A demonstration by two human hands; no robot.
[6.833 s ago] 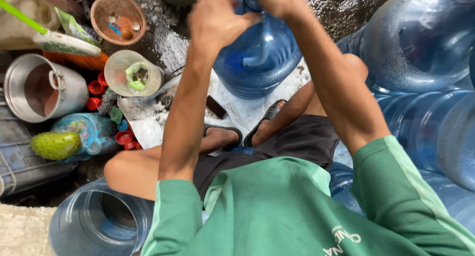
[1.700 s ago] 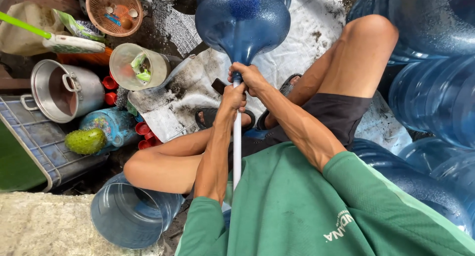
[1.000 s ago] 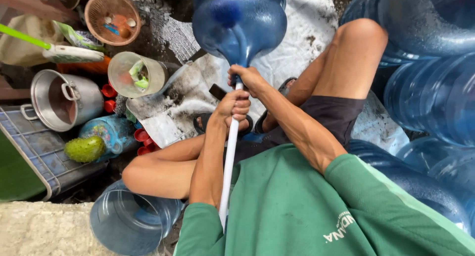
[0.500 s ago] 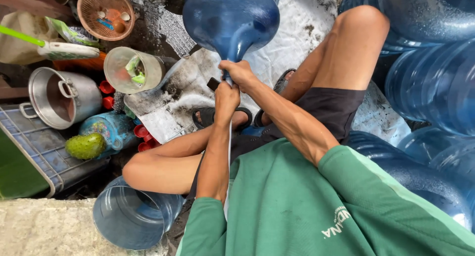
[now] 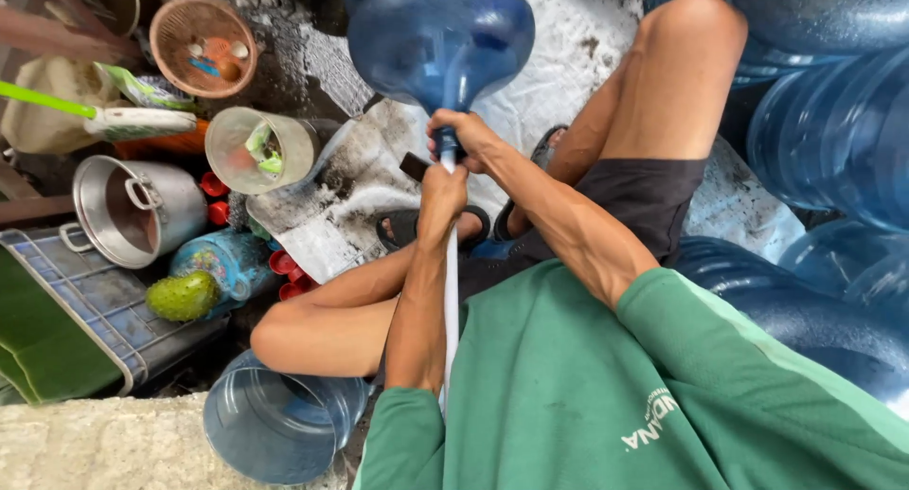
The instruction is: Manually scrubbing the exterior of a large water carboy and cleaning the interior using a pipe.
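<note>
White rod [image 5: 451, 291] runs lengthwise from the chest into the blue water jug's neck [image 5: 447, 147]. Right hand [image 5: 466, 140] clenches the neck; left hand [image 5: 443, 189] grips the rod just behind.

Blue jug [image 5: 440, 40] glossy translucent plastic; pot [image 5: 133, 211] dull metal; white rod [image 5: 451, 291] smooth plastic.

a crumpled green-and-white packet [image 5: 142, 88] at upper left, beside the brown basket [image 5: 203, 45]
</note>
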